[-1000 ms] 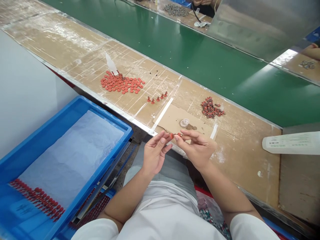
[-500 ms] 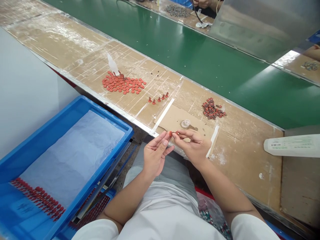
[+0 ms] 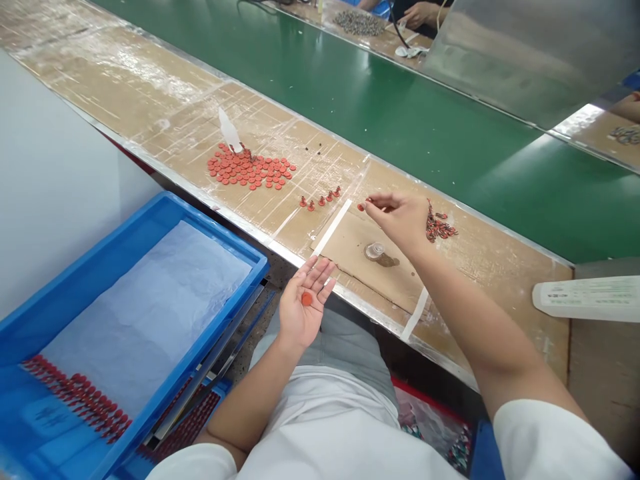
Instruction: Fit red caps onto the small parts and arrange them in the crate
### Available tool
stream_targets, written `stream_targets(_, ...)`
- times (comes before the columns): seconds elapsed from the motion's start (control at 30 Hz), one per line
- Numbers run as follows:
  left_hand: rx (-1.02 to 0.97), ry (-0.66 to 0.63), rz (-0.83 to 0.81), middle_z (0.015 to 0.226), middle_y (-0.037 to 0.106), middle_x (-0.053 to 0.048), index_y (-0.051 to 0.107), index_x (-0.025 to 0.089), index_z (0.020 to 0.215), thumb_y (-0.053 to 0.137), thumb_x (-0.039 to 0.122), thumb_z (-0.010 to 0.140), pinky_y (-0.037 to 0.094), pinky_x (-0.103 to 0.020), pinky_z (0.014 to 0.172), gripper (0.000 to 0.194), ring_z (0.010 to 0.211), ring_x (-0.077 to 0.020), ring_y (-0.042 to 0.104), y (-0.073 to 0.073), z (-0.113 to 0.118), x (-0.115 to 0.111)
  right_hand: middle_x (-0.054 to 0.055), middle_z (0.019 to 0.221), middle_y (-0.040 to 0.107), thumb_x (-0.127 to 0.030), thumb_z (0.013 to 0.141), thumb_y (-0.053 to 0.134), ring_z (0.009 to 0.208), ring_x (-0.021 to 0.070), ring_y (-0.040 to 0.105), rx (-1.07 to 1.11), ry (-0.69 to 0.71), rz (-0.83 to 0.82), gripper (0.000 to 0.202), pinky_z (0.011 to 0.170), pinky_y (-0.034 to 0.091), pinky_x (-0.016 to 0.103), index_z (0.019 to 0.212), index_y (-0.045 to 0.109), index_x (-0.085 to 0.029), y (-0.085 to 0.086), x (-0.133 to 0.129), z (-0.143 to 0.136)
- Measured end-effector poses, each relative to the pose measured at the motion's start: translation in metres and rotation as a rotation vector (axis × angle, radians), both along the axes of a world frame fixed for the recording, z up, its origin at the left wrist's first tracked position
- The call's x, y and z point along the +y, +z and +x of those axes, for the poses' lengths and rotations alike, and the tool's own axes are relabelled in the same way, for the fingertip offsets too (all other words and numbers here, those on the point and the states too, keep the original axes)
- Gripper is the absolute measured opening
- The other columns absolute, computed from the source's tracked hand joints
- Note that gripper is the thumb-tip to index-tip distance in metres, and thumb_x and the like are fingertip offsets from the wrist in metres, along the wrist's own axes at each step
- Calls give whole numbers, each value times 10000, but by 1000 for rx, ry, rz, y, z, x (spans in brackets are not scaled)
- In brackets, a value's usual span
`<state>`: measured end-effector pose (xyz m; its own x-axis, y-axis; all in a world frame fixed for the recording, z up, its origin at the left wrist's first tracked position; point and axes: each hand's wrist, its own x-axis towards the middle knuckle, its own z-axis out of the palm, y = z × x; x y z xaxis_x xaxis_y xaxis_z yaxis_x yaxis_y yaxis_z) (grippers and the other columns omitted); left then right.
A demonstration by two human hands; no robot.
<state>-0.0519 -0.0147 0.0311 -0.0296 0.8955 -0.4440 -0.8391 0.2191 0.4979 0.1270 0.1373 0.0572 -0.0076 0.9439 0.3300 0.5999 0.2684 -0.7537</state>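
My left hand is palm up with its fingers stretched out, just off the table's front edge. A loose red disc lies on its palm. Over the table, my right hand pinches a small red figure on a round base between thumb and fingers; the fingers partly cover it. Several similar figures stand in a row to its left. Beyond my right hand is a pile of dark-and-red pieces, partly hidden by it. A small clear cup sits on a cardboard sheet below that hand.
Many red discs lie spread around a white pointed bottle. A blue tray at lower left holds a white sheet and rows of red pieces. A green belt runs behind the table. Across it, another person's hand shows.
My hands were together at the table edge; they have parted. My right hand has moved up and away over the table with the red figure. My left hand has opened, showing the disc.
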Motion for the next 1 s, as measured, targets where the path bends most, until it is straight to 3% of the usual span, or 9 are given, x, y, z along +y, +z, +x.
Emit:
stream_targets(0.1,-9,-2,-2,1208,654,-110,637,157,1145,523,282,835,504,-309,940,353,1195,-221,566,-2,-4,1,65,811,736,-328,741,654,708,174,677,-151,31,-45,252,679,529,290,897,727,-145,-20,45,-1)
stream_targets(0.23,-12,15,7,1174,669,-110,632,150,1146,523,259,833,509,-300,926,349,1170,-217,583,-2,-9,3,61,853,738,-294,741,635,795,191,682,-327,64,-59,264,770,512,322,954,720,-164,-40,82,-9)
stream_targets(0.4,0,37,-15,1170,668,-116,627,142,1143,523,241,827,495,-302,949,348,1174,-216,580,-2,-17,6,63,882,737,-319,746,644,855,205,677,-374,94,-78,281,786,504,331,981,707,-179,-51,102,-16)
stream_targets(0.6,-27,30,-8,1171,667,-117,616,133,1164,510,234,828,482,-314,972,367,1179,-221,576,-4,-20,8,54,916,734,-346,758,635,879,204,673,-397,92,-113,290,793,506,333,996,698,-193,-57,105,-20)
stream_targets(0.73,-64,29,-6,1198,652,-131,604,115,1181,480,244,838,457,-337,1007,387,1204,-234,556,-3,-19,8,32,920,734,-317,702,670,872,206,676,-395,64,-123,352,798,517,341,1032,686,-195,-45,101,-15)
stream_targets(0.83,-104,41,33,1266,609,-153,574,114,1216,449,276,850,420,-387,1048,419,1237,-252,527,1,-18,9,40,910,734,-270,710,650,828,193,684,-338,24,-44,317,809,518,333,1008,693,-171,-19,86,-7)
stream_targets(0.93,-164,35,82,1337,550,-170,529,122,1259,423,320,864,380,-426,1077,454,1269,-267,495,7,-16,12,44,892,732,-268,774,603,762,166,679,-269,78,69,230,763,523,303,957,708,-173,11,43,-4)
stream_targets(1.0,-207,12,100,1363,524,-179,503,118,1282,411,348,871,362,-426,1087,480,1286,-270,476,11,-13,13,32,865,731,-292,785,621,708,147,665,-243,224,87,187,678,520,270,912,717,-193,25,2,-6)
